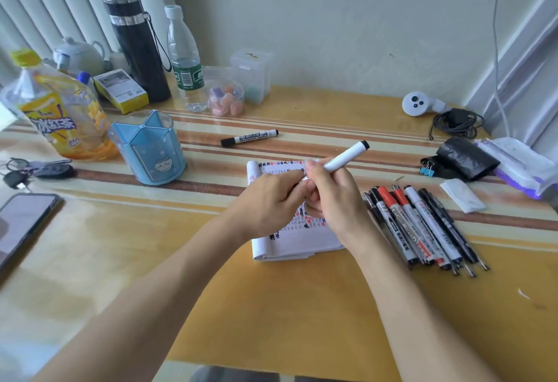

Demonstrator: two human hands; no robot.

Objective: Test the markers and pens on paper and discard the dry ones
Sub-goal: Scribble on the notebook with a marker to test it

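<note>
Your right hand (pixel 333 197): fingers curled round white marker (pixel 345 156). Left hand (pixel 271 202): fingers pinching its near end, above notepad (pixel 294 239) on counter (pixel 271 306).

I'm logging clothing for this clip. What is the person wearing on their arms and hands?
Nothing visible: the left hand and right hand are ungloved; both forearms are bare to the frame edge, with no sleeve, watch or bracelet. Rings cannot be ruled out.
</note>
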